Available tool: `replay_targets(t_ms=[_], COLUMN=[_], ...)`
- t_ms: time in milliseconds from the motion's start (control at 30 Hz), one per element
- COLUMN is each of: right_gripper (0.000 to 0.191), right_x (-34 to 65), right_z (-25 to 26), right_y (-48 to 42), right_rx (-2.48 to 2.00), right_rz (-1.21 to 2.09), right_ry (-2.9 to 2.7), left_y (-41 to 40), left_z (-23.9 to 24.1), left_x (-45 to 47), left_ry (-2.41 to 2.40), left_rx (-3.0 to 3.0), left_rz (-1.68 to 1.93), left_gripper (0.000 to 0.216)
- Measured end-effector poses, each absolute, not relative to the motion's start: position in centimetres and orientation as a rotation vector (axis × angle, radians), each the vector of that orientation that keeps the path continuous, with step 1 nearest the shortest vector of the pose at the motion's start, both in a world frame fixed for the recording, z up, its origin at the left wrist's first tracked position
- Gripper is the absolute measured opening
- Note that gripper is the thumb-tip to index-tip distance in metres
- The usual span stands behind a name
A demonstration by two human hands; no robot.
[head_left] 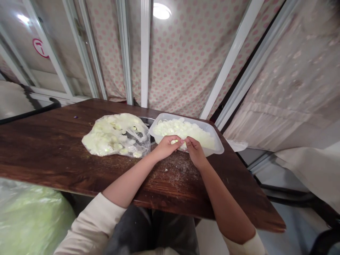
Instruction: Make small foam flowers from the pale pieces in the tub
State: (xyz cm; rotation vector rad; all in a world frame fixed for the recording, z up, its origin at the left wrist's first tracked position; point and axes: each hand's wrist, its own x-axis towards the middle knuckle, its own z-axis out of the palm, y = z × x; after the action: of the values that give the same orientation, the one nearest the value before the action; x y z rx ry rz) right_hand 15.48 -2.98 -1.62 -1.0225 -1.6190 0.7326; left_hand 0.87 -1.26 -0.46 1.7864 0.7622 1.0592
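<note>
My left hand [166, 146] is closed around a small pale vegetable piece [174, 141] at the near rim of a clear plastic container [217, 146]. My right hand [194, 150] is closed too, its fingertips pinching the same piece from the right. The container holds a heap of pale chopped pieces [183, 131]. Left of my hands lies a clear plastic bag [117, 135] full of pale yellow-green pieces. Both stand on a dark wooden table [53, 148].
Small crumbs are scattered on the wood beneath my hands [175, 170]. A metal bowl edge [147, 121] shows between bag and container. A large green-filled plastic bag [32, 216] sits below the table's left front edge. Dotted curtain and window frames rise behind the table.
</note>
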Motion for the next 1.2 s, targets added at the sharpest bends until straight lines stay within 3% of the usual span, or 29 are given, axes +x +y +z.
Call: replay_targets(t_ms=[167, 367, 467, 633, 767, 900, 1033, 1200], right_gripper=[0.039, 0.023, 0.038, 0.019, 0.018, 0.03, 0.035, 0.03], right_x=[15.7, 19.9, 20.8, 18.2, 16.4, 16.0, 15.9, 15.6], right_z=[-1.4, -0.7, -1.1, -1.2, -1.2, -1.5, -1.4, -1.0], right_y=[-3.1, -1.9, -1.3, -2.6, -3.6, -3.4, -3.5, -3.9], right_rx=[-1.074, -1.377, -1.38, -1.263, -1.144, -1.03, -1.032, -0.995], right_rz=[0.664, 0.019, -0.029, -0.136, -0.134, -0.178, -0.061, 0.138], right_ry=[-1.563, -1.246, -1.199, -1.309, -1.726, -2.048, -2.062, -1.959], left_y=[-1.1, -1.1, -1.0, -0.9, -0.8, -0.6, -0.4, -0.5], left_z=[-0.9, -1.0, -1.3, -1.7, -1.8, -2.0, -2.0, -1.6], left_x=[1.1, 1.3, 1.5, 1.6, 1.6, 1.6, 1.4, 1.4], left_ry=[0.792, 0.637, 0.564, 0.635, 0.616, 0.519, 0.498, 0.541], left_rx=[1.761, 1.717, 1.644, 1.757, 1.811, 1.751, 1.734, 1.662], left_rz=[1.103, 1.217, 1.215, 1.263, 1.32, 1.27, 1.276, 1.229], left_gripper=[0.03, 0.024, 0.021, 0.017, 0.024, 0.044, 0.055, 0.051])
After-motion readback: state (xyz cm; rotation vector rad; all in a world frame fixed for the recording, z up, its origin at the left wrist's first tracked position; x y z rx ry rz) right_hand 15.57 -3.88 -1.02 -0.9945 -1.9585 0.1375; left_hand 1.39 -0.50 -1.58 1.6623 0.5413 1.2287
